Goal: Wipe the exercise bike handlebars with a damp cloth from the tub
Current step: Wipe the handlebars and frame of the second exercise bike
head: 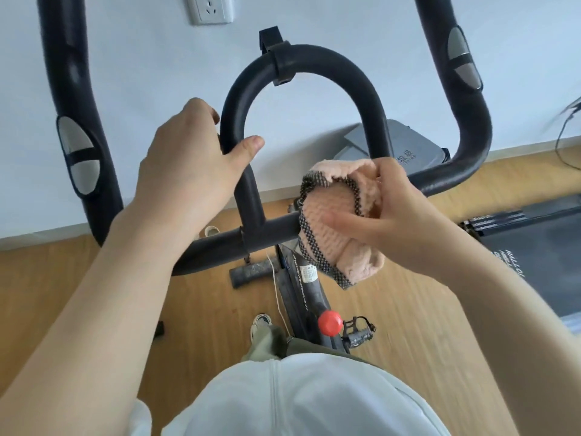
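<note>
The black padded handlebars [301, 62] of the exercise bike fill the upper view, with an inner loop and two outer arms. My left hand [188, 162] grips the left leg of the inner loop. My right hand [405, 212] holds a pink cloth [333, 221] with a dark checked border. The cloth is wrapped over the bar where the right leg of the loop meets the crossbar [220, 247]. No tub is in view.
A red knob [330, 322] and a pedal [360, 332] sit on the bike frame below. A treadmill [534, 247] lies at the right on the wooden floor. A white wall with a socket [210, 9] stands close behind the bars. My shoe [261, 322] rests beside the frame.
</note>
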